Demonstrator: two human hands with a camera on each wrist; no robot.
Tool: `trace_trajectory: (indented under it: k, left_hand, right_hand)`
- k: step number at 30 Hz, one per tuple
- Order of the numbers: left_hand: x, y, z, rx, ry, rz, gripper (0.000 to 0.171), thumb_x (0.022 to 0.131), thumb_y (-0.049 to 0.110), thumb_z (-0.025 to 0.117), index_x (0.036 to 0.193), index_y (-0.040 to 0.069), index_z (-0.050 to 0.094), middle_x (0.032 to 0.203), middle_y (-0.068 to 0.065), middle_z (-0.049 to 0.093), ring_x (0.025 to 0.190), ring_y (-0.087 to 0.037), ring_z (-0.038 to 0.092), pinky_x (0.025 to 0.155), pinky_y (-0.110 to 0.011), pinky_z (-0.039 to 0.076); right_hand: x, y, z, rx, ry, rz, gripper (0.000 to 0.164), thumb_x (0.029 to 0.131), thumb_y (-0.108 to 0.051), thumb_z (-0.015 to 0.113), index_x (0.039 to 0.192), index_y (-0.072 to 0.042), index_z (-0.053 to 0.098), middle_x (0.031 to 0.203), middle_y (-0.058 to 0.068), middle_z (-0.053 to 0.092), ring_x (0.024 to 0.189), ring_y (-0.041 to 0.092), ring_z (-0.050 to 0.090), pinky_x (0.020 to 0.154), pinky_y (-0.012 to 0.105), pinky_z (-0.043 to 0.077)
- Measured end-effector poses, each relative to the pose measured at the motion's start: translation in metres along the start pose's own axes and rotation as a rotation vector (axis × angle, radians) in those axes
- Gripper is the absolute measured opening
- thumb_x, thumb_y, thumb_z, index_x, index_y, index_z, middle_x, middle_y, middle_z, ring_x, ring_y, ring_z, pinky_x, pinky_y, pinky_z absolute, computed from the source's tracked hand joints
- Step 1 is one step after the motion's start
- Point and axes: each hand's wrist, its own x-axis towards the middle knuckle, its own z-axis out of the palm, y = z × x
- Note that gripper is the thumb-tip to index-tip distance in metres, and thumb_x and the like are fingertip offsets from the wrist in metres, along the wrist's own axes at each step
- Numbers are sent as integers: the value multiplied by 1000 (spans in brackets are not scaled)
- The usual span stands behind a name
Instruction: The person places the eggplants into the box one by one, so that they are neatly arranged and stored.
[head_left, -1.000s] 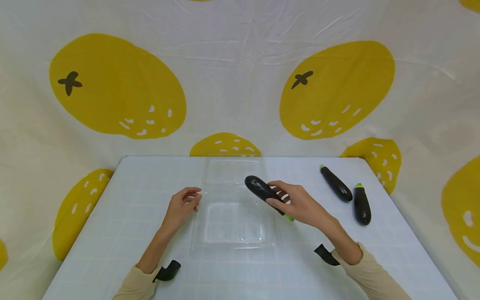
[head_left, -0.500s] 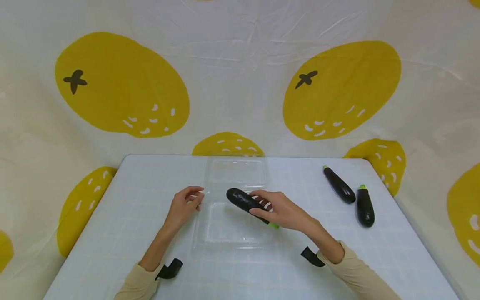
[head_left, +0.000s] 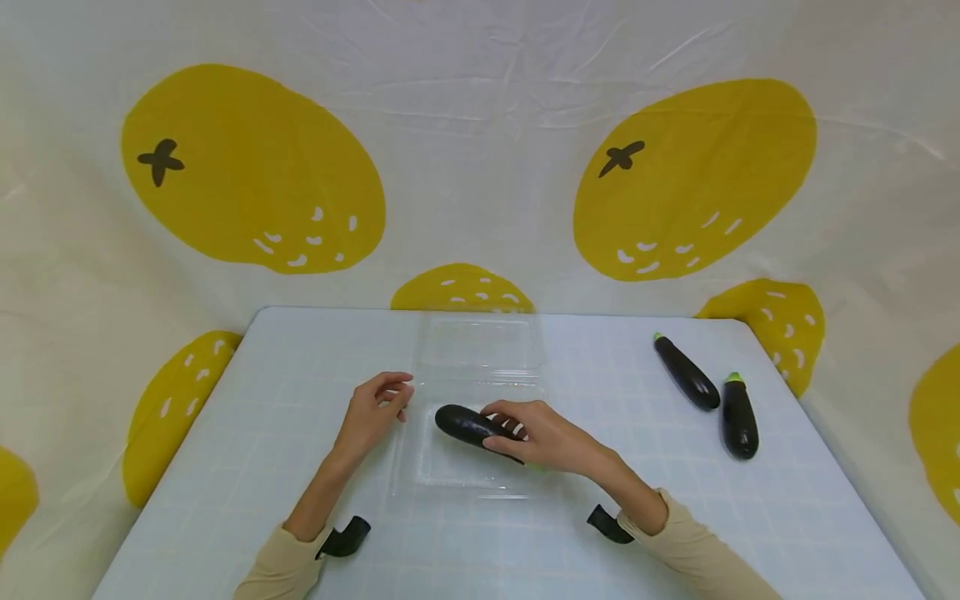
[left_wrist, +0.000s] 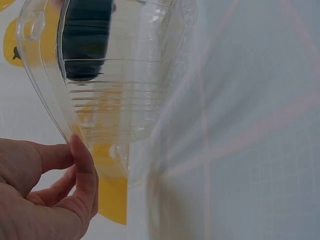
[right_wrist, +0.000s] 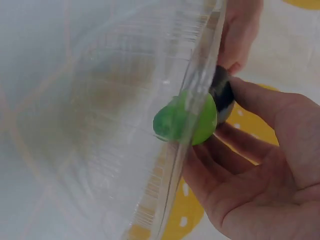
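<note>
A dark purple, nearly black eggplant (head_left: 463,423) is gripped in my right hand (head_left: 551,437), the thumb on its near side and the fingers on its far side. It slants over the base of a clear plastic clamshell container (head_left: 450,477), its rounded end toward the left. In the right wrist view its green stem end (right_wrist: 202,120) overlaps the container's rim. At the left edge of the container, my left hand (head_left: 375,408) pinches the rim between thumb and forefinger, as the left wrist view shows. The container's lid (head_left: 480,340) lies folded back, away from me.
Two more eggplants lie at the right of the table, one farther back (head_left: 686,372) and one nearer (head_left: 740,418). Black straps (head_left: 347,537) hang by both wrists. A pale cloth with yellow fruit prints (head_left: 480,167) stands behind the white table (head_left: 300,350).
My right hand has carried the eggplant left and down, from the container's right side to over its base. The left hand keeps its place at the left rim.
</note>
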Motion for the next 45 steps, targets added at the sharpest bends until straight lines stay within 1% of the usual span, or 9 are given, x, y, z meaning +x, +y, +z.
trace_trajectory:
  k: [7, 13, 20, 24, 29, 34, 39, 41, 45]
  left_hand:
    - [-1, 3, 1, -5, 5, 22, 29, 100, 12, 68, 125, -3, 67, 103, -18, 68, 65, -18, 64, 66, -24, 53]
    - [-2, 3, 1, -28, 5, 27, 28, 100, 10, 68, 124, -4, 67, 103, -19, 68, 64, -17, 64, 67, -22, 50]
    - [-2, 2, 2, -33, 4, 21, 28, 100, 9, 68, 124, -4, 67, 102, -18, 67, 63, -16, 64, 67, -22, 51]
    - [-2, 3, 2, -36, 3, 25, 28, 100, 7, 68, 125, -5, 67, 102, -19, 67, 63, -17, 64, 68, -25, 53]
    - [-2, 5, 4, -25, -2, 29, 28, 100, 8, 67, 125, -5, 66, 102, -19, 67, 63, -17, 64, 69, -32, 56]
    - [-2, 5, 4, -22, 5, 31, 28, 100, 7, 68, 125, -5, 67, 102, -19, 67, 64, -18, 64, 69, -32, 56]
    - [-2, 4, 3, -34, 14, 26, 27, 100, 6, 67, 124, -6, 66, 100, -19, 67, 64, -16, 64, 68, -32, 56]
    - [-2, 4, 2, -42, 16, 18, 27, 100, 6, 68, 124, -6, 66, 100, -20, 67, 65, -16, 64, 67, -31, 56]
    - [-1, 4, 2, -52, 16, -9, 28, 100, 8, 68, 124, -5, 66, 103, -20, 67, 65, -16, 64, 67, -29, 56]
  right_hand:
    - [4, 5, 13, 7, -52, -14, 36, 102, -24, 67, 132, -4, 62, 109, 6, 72, 98, 13, 68, 81, 24, 57]
    - [5, 8, 21, 16, -113, 1, 36, 102, -24, 67, 132, -4, 62, 112, 6, 72, 97, 9, 66, 82, 22, 55]
    - [6, 10, 25, 0, -154, 8, 32, 101, -25, 70, 124, -5, 67, 107, 2, 72, 86, 4, 61, 75, 20, 52]
    - [6, 12, 26, -7, -168, -7, 31, 101, -25, 70, 125, -5, 67, 108, 3, 72, 88, 5, 62, 77, 21, 54]
    - [6, 14, 26, 4, -179, 4, 33, 101, -26, 68, 126, -5, 66, 113, 4, 71, 95, 6, 63, 83, 24, 55]
    - [3, 15, 23, 16, -167, 19, 40, 103, -30, 65, 131, -2, 64, 119, 6, 70, 103, 9, 65, 88, 26, 55]
    - [-3, 16, 16, -23, -125, 17, 43, 104, -31, 64, 134, 0, 62, 128, 9, 67, 112, 21, 64, 96, 36, 54]
    - [-6, 16, 12, -28, -103, 25, 42, 104, -31, 64, 133, 0, 62, 129, 11, 67, 113, 25, 64, 96, 39, 54]
    - [-10, 16, 2, -39, -46, 31, 39, 103, -27, 65, 131, -1, 63, 127, 11, 67, 110, 27, 64, 94, 42, 54]
